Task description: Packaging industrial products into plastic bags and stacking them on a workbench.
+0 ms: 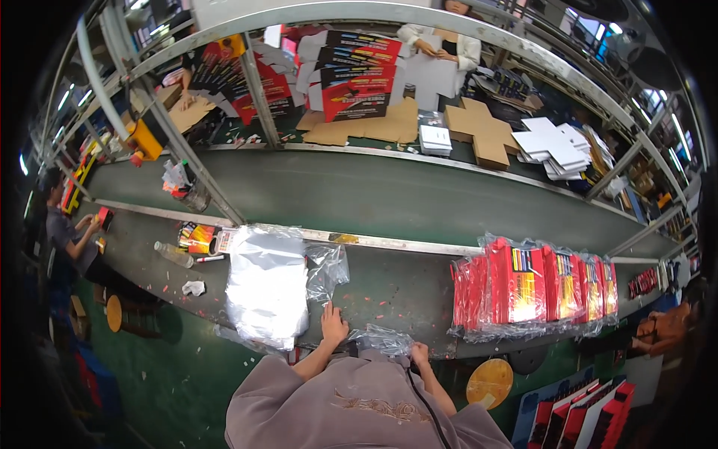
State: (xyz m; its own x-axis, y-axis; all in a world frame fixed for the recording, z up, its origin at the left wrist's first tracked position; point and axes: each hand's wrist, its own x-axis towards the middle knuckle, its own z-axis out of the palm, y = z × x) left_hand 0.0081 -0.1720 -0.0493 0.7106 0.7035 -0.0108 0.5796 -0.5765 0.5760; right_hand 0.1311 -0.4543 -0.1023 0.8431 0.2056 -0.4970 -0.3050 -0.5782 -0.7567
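Observation:
My left hand (333, 327) lies at the near edge of the workbench, its fingers stretched forward to the lower end of a crumpled clear plastic piece (327, 268). My right hand (420, 352) is closed at the right end of a clear plastic bag (383, 340), which lies bunched along the bench edge in front of my body. Left of my left hand is a stack of shiny clear plastic bags (265, 288), bright with glare. To the right stand several red, plastic-wrapped packs (523, 288) in a row.
A clear bottle (173, 254), a marker (210, 259) and a crumpled white tissue (194, 288) lie on the left of the bench. Beyond runs a green conveyor belt (389, 187) under metal frames. A round stool (490, 383) stands at right; another person (71, 232) works at far left.

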